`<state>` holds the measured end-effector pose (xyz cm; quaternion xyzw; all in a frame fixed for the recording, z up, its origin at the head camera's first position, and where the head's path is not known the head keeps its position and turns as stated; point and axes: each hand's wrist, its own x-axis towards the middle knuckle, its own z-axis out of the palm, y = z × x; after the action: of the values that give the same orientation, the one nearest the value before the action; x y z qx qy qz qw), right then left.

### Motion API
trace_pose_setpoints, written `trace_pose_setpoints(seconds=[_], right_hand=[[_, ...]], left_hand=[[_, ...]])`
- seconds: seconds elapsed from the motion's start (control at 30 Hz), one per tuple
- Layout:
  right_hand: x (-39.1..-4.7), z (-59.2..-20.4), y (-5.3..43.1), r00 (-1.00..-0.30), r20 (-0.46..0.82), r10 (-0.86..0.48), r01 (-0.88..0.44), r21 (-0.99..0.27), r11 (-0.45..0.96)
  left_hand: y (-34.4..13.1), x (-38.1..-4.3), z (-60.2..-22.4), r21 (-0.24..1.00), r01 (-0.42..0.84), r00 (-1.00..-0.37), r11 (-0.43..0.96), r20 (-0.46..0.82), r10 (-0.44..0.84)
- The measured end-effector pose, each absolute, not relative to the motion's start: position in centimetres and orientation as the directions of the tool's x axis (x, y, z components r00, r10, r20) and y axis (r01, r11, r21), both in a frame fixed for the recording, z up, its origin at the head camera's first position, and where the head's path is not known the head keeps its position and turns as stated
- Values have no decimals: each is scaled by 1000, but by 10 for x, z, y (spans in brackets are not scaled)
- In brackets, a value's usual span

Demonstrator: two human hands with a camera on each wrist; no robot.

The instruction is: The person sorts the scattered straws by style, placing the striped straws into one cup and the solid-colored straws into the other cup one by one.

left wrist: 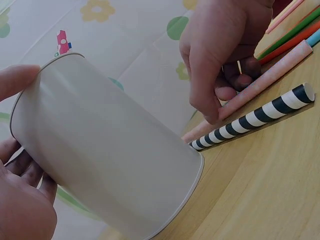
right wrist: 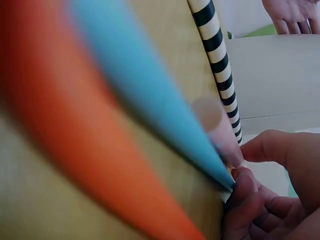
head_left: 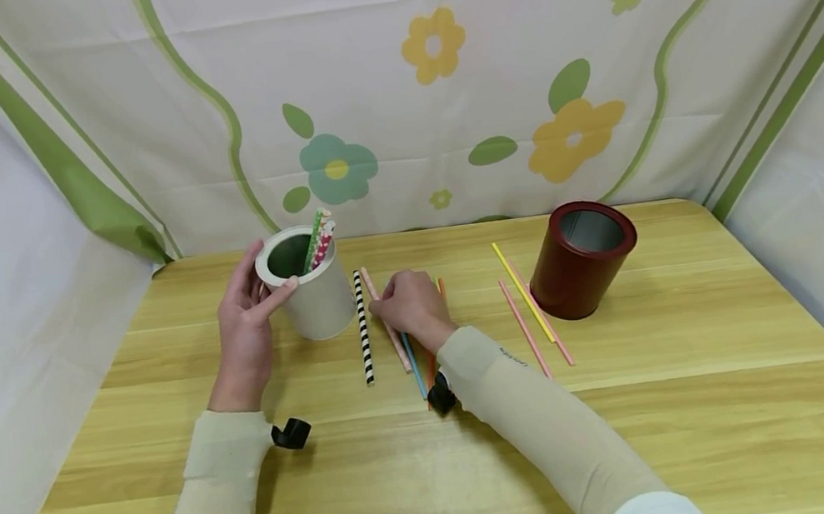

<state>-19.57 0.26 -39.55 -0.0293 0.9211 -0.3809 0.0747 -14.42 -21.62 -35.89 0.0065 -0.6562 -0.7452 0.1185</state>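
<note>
A white can point(head_left: 319, 304) stands upright at the left of the table, and my left hand point(head_left: 244, 329) grips it round its upper side, thumb at the rim. Inside it lean a green patterned straw point(head_left: 315, 235) and a pink spotted straw point(head_left: 324, 249). With thumb and fingers, my right hand point(head_left: 411, 303) pinches a pale pink paper straw point(left wrist: 270, 75) lying right of the can. Between that straw and the can is a black-and-white striped straw point(head_left: 363, 329). A blue straw point(right wrist: 145, 85) and an orange straw point(right wrist: 95, 145) pass beneath the right hand and wrist.
A dark red can point(head_left: 572, 274) stands upright on the right. Left of it lie a yellow straw point(head_left: 524, 293) and pink straws point(head_left: 524, 329). A green straw point(left wrist: 290, 32) lies near the orange one. A flowered curtain point(head_left: 396, 108) hangs behind the wooden table point(head_left: 375, 479).
</note>
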Motion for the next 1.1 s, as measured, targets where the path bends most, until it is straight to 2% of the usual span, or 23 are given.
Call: trace_pose_setpoints(seconds=[0.2, 0.47, 0.8, 1.1], right_hand=[[-198, -393, 9, -984, -164, -76, 84, -789, 609], [-198, -381, 26, -972, -221, -75, 182, -920, 346], [-190, -382, 41, -987, -152, -53, 153, -988, -10], [-187, -385, 48, -994, -109, -7, 109, -984, -137]], left_hand=[[-216, -145, -359, 980, 166, -973, -113, 144, -180], [-216, -145, -359, 980, 163, -974, -111, 142, -178], [-217, -144, -360, 980, 166, -973, -112, 144, -181], [-217, -144, -360, 980, 163, -973, -112, 141, -181]])
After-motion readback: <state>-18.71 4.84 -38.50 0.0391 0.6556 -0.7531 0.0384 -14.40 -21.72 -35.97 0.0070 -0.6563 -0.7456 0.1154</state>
